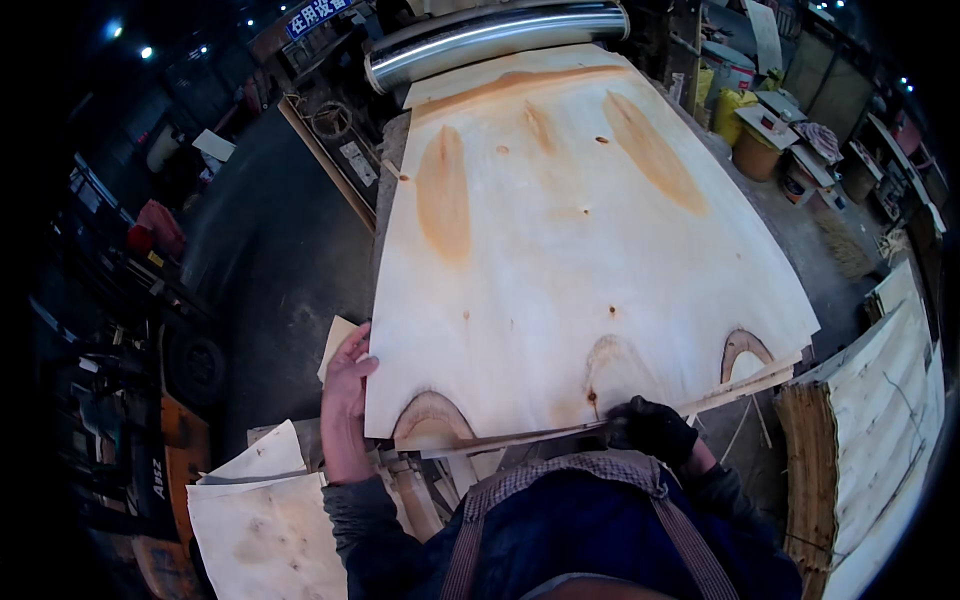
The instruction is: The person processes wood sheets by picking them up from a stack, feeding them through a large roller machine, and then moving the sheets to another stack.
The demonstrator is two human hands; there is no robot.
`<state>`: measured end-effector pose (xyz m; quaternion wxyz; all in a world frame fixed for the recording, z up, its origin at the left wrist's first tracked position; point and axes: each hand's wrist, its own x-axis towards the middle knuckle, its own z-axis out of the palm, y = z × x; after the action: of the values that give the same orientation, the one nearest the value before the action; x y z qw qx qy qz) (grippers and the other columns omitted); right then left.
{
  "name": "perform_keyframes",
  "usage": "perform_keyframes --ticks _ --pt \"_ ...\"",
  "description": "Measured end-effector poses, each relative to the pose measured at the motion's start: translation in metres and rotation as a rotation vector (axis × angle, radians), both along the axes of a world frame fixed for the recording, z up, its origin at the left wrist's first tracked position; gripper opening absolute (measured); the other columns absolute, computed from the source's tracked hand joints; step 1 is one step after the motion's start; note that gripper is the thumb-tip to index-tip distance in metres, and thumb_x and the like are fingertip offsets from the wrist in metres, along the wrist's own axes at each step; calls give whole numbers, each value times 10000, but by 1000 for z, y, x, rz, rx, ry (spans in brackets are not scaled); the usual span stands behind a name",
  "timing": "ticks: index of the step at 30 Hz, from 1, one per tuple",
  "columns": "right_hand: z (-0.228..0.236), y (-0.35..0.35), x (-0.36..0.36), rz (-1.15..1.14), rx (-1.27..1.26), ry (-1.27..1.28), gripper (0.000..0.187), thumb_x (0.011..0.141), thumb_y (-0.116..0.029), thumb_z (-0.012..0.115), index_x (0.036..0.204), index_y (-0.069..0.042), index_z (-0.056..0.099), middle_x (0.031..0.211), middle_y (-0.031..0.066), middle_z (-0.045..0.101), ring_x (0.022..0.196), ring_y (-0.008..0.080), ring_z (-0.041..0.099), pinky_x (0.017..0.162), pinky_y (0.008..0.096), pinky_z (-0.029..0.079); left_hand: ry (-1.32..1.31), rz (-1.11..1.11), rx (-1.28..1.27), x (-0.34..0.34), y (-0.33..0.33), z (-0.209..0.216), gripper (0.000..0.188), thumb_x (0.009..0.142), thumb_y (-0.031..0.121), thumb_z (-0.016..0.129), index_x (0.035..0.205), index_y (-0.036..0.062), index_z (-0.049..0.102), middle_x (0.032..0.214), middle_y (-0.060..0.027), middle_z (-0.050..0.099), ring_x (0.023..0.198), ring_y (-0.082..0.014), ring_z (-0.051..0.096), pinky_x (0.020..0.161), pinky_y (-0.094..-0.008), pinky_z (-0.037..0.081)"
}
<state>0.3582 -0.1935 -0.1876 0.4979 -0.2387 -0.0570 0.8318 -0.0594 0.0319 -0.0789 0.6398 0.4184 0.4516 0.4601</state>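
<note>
A large pale wood veneer sheet point(540, 250) lies before me, with brown oval stains, small knots and bark-rimmed notches along its near edge. Other sheet edges show beneath it at the front right. My left hand point(347, 375), bare, holds the sheet's left edge near the front corner, its thumb by the upper face. On the near edge, right of the middle, my right hand point(652, 430) in a black glove has its fingers curled at the rim. Part of its grip is hidden by the dark glove.
A shiny metal roller point(500, 42) spans the far end of the sheet. Stacked veneer point(865, 420) stands at the right, and loose veneer pieces point(265, 530) lie at the lower left. Buckets and a brown drum point(757, 155) sit at the far right. An orange machine point(185, 455) is at left.
</note>
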Motion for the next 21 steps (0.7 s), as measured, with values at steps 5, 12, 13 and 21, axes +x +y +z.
perform_keyframes --ticks 5,12,13,21 --pt "6 -21 11 -97 -211 -368 213 866 -322 515 894 -115 559 746 73 607 676 238 592 733 452 491 -142 53 113 10 -4 49 570 694 -113 505 1245 5 416 1120 -159 546 969 -224 566 858 -319 468" --pt "49 15 18 -366 122 -905 223 830 -255 582 789 -55 493 587 60 525 575 198 553 620 381 515 -20 78 90 -5 5 27 540 772 -28 522 1285 -1 356 1147 -188 531 994 -233 556 892 -334 443" --pt "54 29 21 -402 37 -698 193 828 -233 578 811 -55 506 611 66 535 591 201 561 628 387 518 56 105 37 -6 7 10 525 792 -11 509 1291 1 349 1163 -184 522 995 -229 555 890 -336 444" --pt "27 182 73 -428 82 -416 136 860 -249 500 786 -136 517 621 52 547 547 203 537 680 421 497 1179 58 259 -11 -11 -143 710 769 212 640 1289 -104 273 1263 -271 401 1120 -360 456 957 -379 361"
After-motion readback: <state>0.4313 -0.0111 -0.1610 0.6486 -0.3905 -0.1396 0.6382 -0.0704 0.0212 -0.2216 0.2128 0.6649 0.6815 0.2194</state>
